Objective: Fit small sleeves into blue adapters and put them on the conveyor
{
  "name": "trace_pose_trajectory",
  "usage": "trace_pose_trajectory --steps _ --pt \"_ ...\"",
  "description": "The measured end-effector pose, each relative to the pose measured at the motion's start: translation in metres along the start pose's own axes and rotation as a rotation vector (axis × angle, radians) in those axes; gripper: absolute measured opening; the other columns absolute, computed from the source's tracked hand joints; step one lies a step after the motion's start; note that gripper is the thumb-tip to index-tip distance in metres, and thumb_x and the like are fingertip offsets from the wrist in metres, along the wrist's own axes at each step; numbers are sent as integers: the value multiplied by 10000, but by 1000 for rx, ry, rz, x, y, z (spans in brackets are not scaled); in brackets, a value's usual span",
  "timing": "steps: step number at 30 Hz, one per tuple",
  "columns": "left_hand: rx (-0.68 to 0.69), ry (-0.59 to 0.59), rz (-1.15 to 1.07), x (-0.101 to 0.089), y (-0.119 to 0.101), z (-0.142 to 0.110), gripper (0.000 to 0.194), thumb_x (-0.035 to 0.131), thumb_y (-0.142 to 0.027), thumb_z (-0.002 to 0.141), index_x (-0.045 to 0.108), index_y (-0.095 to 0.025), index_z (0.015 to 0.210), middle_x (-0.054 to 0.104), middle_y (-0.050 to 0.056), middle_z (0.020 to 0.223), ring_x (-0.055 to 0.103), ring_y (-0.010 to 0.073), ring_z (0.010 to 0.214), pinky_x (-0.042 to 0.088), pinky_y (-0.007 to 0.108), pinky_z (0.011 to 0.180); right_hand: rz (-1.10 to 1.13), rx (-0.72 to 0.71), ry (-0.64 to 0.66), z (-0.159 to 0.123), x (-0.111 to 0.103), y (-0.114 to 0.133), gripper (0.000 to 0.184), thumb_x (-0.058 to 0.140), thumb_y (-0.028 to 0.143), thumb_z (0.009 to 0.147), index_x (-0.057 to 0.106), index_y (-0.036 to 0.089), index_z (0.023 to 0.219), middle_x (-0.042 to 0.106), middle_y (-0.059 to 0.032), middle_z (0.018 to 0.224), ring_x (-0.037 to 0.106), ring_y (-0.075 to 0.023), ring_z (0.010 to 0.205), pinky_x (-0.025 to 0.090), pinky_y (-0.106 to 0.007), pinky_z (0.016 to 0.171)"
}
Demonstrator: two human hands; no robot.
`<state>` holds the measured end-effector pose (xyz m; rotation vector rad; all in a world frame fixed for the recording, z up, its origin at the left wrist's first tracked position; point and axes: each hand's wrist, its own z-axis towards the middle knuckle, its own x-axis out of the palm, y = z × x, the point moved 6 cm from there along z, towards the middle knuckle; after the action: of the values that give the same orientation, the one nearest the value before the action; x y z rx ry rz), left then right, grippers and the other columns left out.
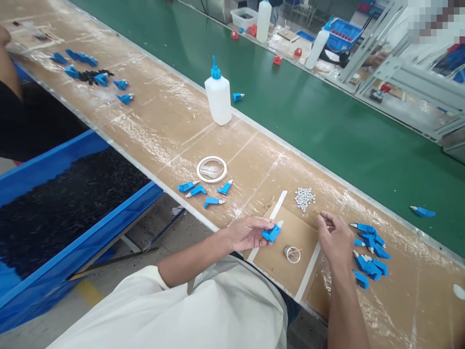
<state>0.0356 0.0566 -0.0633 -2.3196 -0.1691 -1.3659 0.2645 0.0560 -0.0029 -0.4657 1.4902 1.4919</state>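
My left hand (250, 233) is closed around a small blue plastic part (271, 233) with a whitish tip, holding it above a cardboard sheet (271, 264). To the right, my right hand (336, 237) has its fingers curled in with thumb and forefinger close together; whatever they pinch is too small to make out. It hovers beside a heap of tiny grey pieces (304, 199). A small round cup (292, 254) with a thin stick across it sits on the cardboard. Several similar blue parts (370, 261) lie right of my right hand.
More blue parts (205, 190) lie by a white tape roll (211, 169). A squeeze bottle (218, 99) stands by the green conveyor belt (327, 121). At left, a blue bin (119, 225) holds black pieces. Another person's arm (7, 68) shows at far left.
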Motion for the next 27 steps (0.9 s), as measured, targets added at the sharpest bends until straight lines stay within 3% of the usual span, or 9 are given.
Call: trace_pose_trajectory --steps 5,11,17,23,27 --pt "-2 11 -45 -1 0 4 317 833 -260 678 642 -101 875 655 41 722 644 119 613 469 196 563 -90 -48 35 39 24 -3 369 482 446 867 725 169 865 701 -104 847 625 -231 768 473 -384 770" --pt "-21 27 -85 -6 3 7 346 827 -253 698 644 -85 939 663 57 733 666 139 632 461 202 558 -193 -34 70 50 32 0 300 497 391 852 699 182 779 639 -91 772 571 -238 757 423 -370 741" --pt "-19 28 -99 -6 2 6 319 840 -264 678 615 -105 837 653 50 728 677 149 636 454 203 541 -222 33 140 57 33 6 175 558 286 758 591 223 598 609 -69 693 545 -217 677 400 -353 693" --pt "-18 0 -48 -1 -2 2 302 830 -258 670 626 -98 825 647 41 712 667 132 615 452 192 538 -45 134 148 46 13 12 106 609 304 673 593 220 610 616 -52 580 589 -223 600 472 -386 665" --pt "-24 -3 -37 1 -3 0 276 817 -255 696 640 -101 842 646 38 722 654 115 620 464 182 550 236 185 230 17 3 14 327 630 492 732 702 182 810 714 -61 666 677 -211 592 557 -358 596"
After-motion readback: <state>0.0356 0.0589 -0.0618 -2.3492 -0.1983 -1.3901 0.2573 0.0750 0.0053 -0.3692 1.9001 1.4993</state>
